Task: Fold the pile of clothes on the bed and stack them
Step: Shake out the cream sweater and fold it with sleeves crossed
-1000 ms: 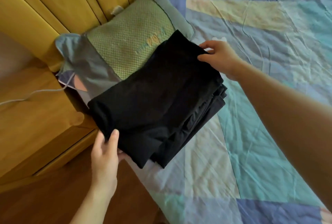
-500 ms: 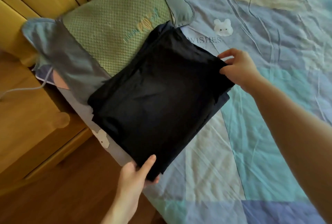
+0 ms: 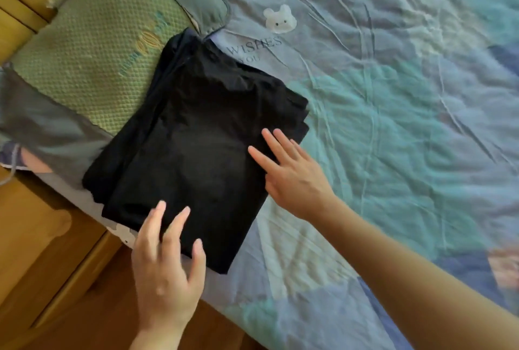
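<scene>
**Black folded clothes stacked beside the pillow**

Black clothes (image 3: 196,150) lie folded in a stack on the bed (image 3: 393,125), their far edge overlapping the green pillow (image 3: 92,49). The left hand (image 3: 165,276) rests released, fingers straight, on the stack's near corner; the right hand (image 3: 292,178) lies flat and released on the side away from the pillow.

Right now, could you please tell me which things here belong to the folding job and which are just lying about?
Job: folded black clothes; left hand; right hand; bed sheet.
Lying about: green pillow; wooden bedside cabinet.
</scene>
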